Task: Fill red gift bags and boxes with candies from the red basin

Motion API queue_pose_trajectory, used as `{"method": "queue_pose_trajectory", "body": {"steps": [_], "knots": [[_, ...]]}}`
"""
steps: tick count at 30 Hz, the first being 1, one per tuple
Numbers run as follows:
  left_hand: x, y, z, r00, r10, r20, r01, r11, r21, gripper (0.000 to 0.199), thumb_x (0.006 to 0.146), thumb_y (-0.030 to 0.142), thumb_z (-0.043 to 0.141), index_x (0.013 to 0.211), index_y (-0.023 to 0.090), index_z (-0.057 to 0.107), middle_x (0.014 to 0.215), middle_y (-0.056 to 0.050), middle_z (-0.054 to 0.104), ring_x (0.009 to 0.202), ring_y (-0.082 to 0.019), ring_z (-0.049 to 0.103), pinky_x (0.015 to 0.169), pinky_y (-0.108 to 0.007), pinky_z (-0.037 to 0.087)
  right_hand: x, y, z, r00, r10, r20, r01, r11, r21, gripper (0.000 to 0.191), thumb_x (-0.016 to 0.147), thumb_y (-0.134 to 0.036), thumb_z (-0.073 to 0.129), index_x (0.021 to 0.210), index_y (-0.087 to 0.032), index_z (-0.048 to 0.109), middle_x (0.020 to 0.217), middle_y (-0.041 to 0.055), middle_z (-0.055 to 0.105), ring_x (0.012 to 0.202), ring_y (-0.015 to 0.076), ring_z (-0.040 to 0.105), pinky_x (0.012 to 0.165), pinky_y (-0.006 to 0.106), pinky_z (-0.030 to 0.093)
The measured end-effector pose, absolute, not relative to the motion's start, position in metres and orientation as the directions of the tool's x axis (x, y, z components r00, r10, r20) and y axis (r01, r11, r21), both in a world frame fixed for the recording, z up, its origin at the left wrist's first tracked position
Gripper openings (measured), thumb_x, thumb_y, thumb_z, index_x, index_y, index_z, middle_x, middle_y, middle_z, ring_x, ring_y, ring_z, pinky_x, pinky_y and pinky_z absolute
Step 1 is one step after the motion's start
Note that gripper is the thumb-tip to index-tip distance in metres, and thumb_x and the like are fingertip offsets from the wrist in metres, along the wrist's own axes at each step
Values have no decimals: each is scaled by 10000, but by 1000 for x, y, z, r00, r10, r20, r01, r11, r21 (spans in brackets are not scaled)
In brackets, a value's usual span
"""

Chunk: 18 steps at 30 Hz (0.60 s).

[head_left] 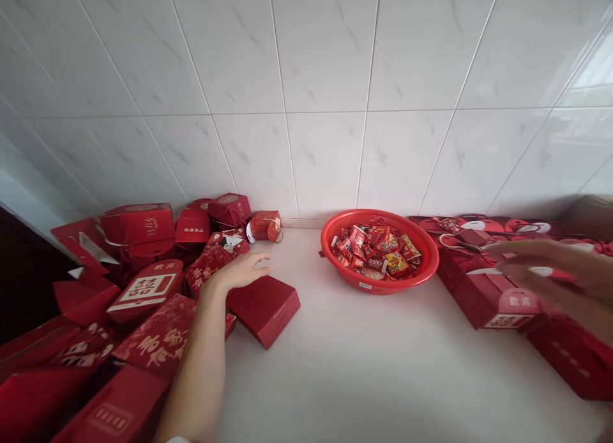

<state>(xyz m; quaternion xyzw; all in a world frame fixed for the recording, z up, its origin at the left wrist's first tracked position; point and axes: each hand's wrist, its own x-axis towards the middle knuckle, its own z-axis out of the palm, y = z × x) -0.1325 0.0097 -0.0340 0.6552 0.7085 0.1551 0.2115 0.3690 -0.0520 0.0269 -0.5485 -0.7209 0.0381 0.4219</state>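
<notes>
Plain red box (265, 312) lies on the white tabletop (364, 373), at the right edge of the heap on my left, with its front side turned toward me. My left hand (242, 270) is over its far left part, palm down, fingers reaching to the right, loosely curved and a little apart, with nothing pinched between them. Whether my fingertips touch the lid I cannot tell from here.

My right hand (560, 267) is blurred, above the boxes on the right side. Its fingers point left and are spread, with a gap showing between them, and I see nothing held in it. I cannot tell if it touches any box below. Nearest to it is the box with a pale label (510, 309), which has 2 light characters on its rounded tab.

Between my 2 hands, well apart from both, the red plastic basket (347, 277) stands near the tiled wall (325, 156), holding many small wrapped sweets (376, 251) in red, gold and yellow.

On my left, red gift boxes (148, 232) crowd together at different angles, some printed with characters or flowers. 1 small round-ended box (268, 226) sits beside them, close to the wall.
</notes>
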Motion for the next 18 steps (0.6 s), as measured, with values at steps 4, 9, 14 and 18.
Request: {"method": "queue_pose_trajectory", "body": {"steps": [4, 9, 14, 18], "knots": [[-125, 17, -41, -16, 997, -71, 848, 51, 527, 431, 694, 432, 641, 1070, 238, 722, 1308, -104, 675, 1209, -324, 623, 1040, -401, 465, 302, -41, 26, -440, 756, 484, 548, 653, -522, 261, 900, -445, 625, 1101, -319, 735, 1023, 61, 755, 882, 270, 725, 766, 398, 624], [-122, 21, -28, -396, 865, 307, 834, 199, 515, 519, 776, 411, 613, 1259, 221, 616, 1404, -180, 563, 1366, -412, 440, 1105, -591, 348, 245, -33, 14, -676, 611, 411, 373, 765, -525, 245, 952, -316, 575, 1158, -267, 697, 1057, 63, 739, 918, 234, 711, 798, 357, 592], [-150, 18, -36, -793, 597, 124, 521, 558, 646, 1028, 681, 559, 713, 1495, 100, 285, 1510, -351, 333, 1389, -549, 313, 995, -735, 348, 229, -30, 8, -728, 567, 385, 317, 776, -545, 214, 944, -278, 586, 1128, -235, 686, 994, 65, 735, 851, 210, 701, 771, 331, 561], [-165, 14, -49, -789, 609, 75, 477, 532, 699, 1156, 604, 563, 764, 1523, 131, 209, 1513, -334, 342, 1386, -532, 341, 1021, -708, 356, 230, -28, 6, -728, 597, 338, 345, 745, -571, 199, 940, -274, 583, 1107, -234, 682, 993, 62, 731, 842, 206, 694, 757, 323, 556]]}}
